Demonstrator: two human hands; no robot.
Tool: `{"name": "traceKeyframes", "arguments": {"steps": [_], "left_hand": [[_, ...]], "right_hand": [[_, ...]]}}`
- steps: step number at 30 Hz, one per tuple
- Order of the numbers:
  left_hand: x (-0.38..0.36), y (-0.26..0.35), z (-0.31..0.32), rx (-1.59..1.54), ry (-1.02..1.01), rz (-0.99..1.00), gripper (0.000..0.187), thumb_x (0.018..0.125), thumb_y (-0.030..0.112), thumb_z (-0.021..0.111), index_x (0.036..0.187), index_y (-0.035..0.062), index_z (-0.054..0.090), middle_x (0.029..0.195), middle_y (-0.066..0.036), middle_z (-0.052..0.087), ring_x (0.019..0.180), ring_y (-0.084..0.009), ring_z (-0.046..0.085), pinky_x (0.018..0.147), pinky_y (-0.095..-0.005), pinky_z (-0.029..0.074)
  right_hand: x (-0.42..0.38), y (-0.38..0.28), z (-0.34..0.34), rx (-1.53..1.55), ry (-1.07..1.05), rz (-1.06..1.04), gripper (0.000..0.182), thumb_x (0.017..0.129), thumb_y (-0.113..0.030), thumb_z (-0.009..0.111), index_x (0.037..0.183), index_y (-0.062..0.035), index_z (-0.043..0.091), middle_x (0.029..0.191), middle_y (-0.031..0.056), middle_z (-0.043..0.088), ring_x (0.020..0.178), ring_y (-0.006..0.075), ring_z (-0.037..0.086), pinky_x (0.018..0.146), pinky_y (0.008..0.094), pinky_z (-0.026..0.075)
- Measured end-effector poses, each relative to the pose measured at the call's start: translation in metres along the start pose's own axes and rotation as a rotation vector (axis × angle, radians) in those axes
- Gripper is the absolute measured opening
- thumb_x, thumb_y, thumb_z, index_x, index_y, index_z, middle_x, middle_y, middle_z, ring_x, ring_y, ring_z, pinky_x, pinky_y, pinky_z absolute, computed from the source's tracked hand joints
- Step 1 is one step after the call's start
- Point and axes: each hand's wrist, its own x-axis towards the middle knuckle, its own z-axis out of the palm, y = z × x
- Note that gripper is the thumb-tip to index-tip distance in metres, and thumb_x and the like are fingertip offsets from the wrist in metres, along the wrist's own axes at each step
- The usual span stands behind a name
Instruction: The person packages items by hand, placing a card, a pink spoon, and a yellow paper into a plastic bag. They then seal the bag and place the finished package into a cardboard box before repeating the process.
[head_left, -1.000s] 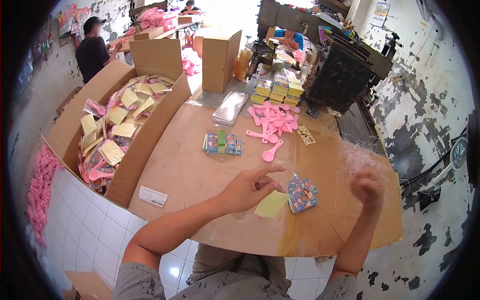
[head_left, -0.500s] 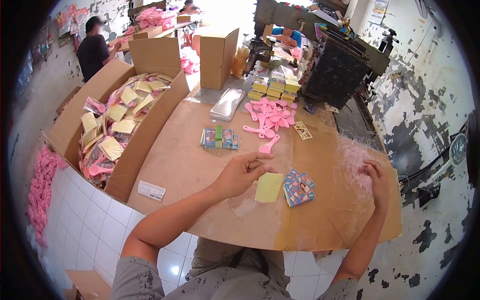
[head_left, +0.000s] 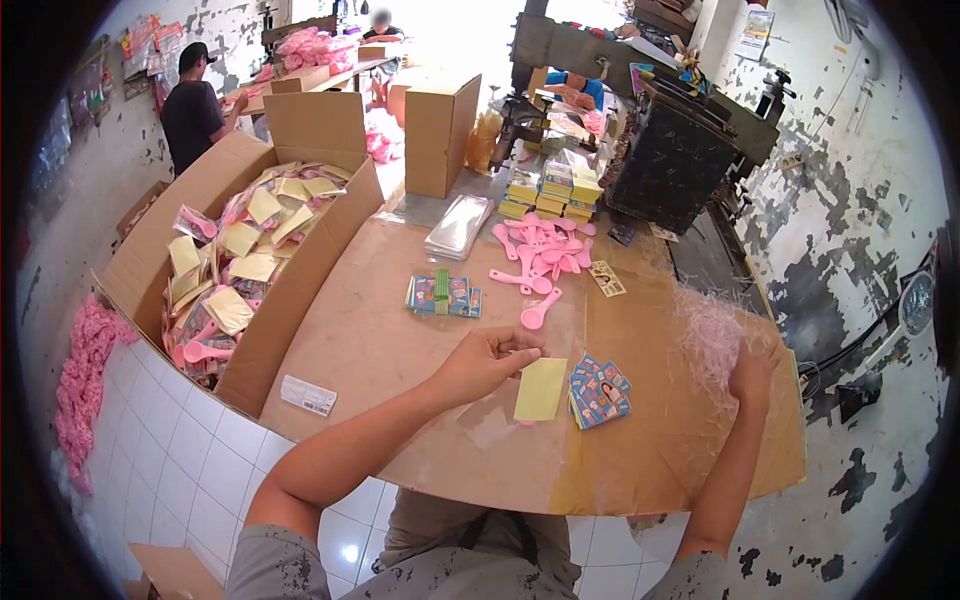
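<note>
Pinching a yellow card (head_left: 540,390) by its top in the closed grip of the left hand (head_left: 485,365), inside the desk's (head_left: 650,460) near edge, beside fanned cards (head_left: 600,392). Touching loose strands (head_left: 706,335) with the right hand (head_left: 757,370); impossible to tell whether gripping any. Seemingly gathering strands, calling for a light pinch. Leaving bare room between, with pink spoons (head_left: 545,256) beyond

right wall (head_left: 895,165): white paint flaking to grey patches. floor (head_left: 215,450): glossy white square tiles. poster (head_left: 755,36) mounted high. white glare (head_left: 450,40) at far end.

a flat yellow card (head_left: 541,392) tilts in the left hand (head_left: 486,366), translucent strands (head_left: 706,335) tangled rightward.
</note>
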Motion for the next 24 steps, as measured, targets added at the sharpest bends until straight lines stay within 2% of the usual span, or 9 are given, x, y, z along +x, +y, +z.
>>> {"name": "traceKeyframes", "arguments": {"steps": [2,5,10,11,13,15,18,20,24], "left_hand": [[0.000,-0.003,0.000,0.000,0.011,-0.024,0.030,0.103,0.023,0.068,0.122,-0.0006,0.071,0.108,-0.005,0.077,0.095,-0.0088,0.071,0.081,-0.0247,0.056],[0.003,-0.011,-0.003,0.026,-0.013,-0.029,0.028,0.104,0.022,0.067,0.119,0.0001,0.072,0.108,-0.006,0.077,0.095,-0.0090,0.071,0.081,-0.0248,0.056],[-0.001,-0.008,-0.001,0.024,-0.011,-0.015,0.027,0.106,0.024,0.064,0.121,0.0031,0.073,0.105,-0.004,0.077,0.092,-0.0069,0.070,0.080,-0.0241,0.056],[-0.001,-0.006,0.000,0.019,-0.006,-0.011,0.027,0.107,0.025,0.064,0.122,0.0045,0.073,0.104,-0.002,0.077,0.091,-0.0057,0.069,0.080,-0.0236,0.055],[-0.002,-0.001,-0.001,0.031,-0.002,-0.042,0.027,0.107,0.026,0.063,0.121,0.0053,0.073,0.103,-0.001,0.077,0.090,-0.0058,0.069,0.079,-0.0234,0.055],[-0.001,0.000,-0.002,0.031,0.009,-0.044,0.028,0.107,0.027,0.063,0.121,0.0050,0.073,0.102,-0.001,0.077,0.090,-0.0059,0.069,0.079,-0.0235,0.055],[-0.003,-0.002,0.001,0.016,0.010,-0.025,0.028,0.107,0.026,0.064,0.121,0.0029,0.072,0.101,-0.002,0.077,0.090,-0.0062,0.069,0.079,-0.0243,0.056],[-0.003,-0.001,0.002,-0.009,0.004,-0.007,0.028,0.107,0.024,0.064,0.121,0.0015,0.072,0.101,-0.003,0.077,0.090,-0.0067,0.070,0.080,-0.0251,0.057],[-0.002,-0.004,0.004,0.000,0.000,0.067,0.028,0.107,0.023,0.064,0.121,-0.0006,0.072,0.103,-0.005,0.077,0.091,-0.0094,0.071,0.082,-0.0270,0.058]], "right_hand": [[-0.018,0.000,-0.011,-0.752,0.097,-0.142,0.049,0.097,-0.016,0.065,0.143,0.0016,0.057,0.150,0.0184,0.056,0.139,0.0303,0.054,0.118,0.0450,0.041],[-0.040,-0.059,-0.047,0.331,-0.216,-0.208,0.047,0.095,-0.012,0.065,0.140,0.0010,0.058,0.150,0.0194,0.056,0.138,0.0354,0.054,0.119,0.0491,0.040],[-0.008,0.071,-0.030,-0.311,-0.094,0.021,0.039,0.092,-0.003,0.062,0.130,-0.0008,0.063,0.144,0.0183,0.061,0.135,0.0367,0.056,0.117,0.0478,0.041],[-0.004,0.081,-0.031,-0.442,-0.064,0.060,0.038,0.091,-0.001,0.062,0.129,-0.0012,0.064,0.143,0.0181,0.062,0.135,0.0370,0.056,0.117,0.0476,0.041],[-0.023,0.037,-0.025,-1.001,0.022,-0.025,0.030,0.089,0.000,0.064,0.118,-0.0035,0.069,0.136,0.0186,0.065,0.133,0.0361,0.057,0.114,0.0453,0.042],[-0.027,-0.001,-0.040,-0.233,0.146,-0.211,0.025,0.089,-0.003,0.066,0.113,-0.0042,0.071,0.134,0.0180,0.066,0.131,0.0357,0.058,0.113,0.0443,0.042],[-0.045,-0.088,-0.035,-0.113,0.130,-0.364,0.020,0.088,-0.006,0.070,0.107,-0.0036,0.072,0.130,0.0154,0.068,0.124,0.0344,0.061,0.109,0.0427,0.045],[-0.046,-0.106,-0.008,0.090,0.012,-0.448,0.020,0.092,-0.010,0.070,0.111,-0.0039,0.073,0.122,0.0122,0.071,0.116,0.0310,0.065,0.103,0.0409,0.048],[-0.065,-0.161,0.058,0.337,-0.452,-0.483,0.034,0.098,-0.021,0.072,0.127,-0.0039,0.069,0.116,0.0094,0.074,0.107,0.0230,0.069,0.094,0.0370,0.052]]}}
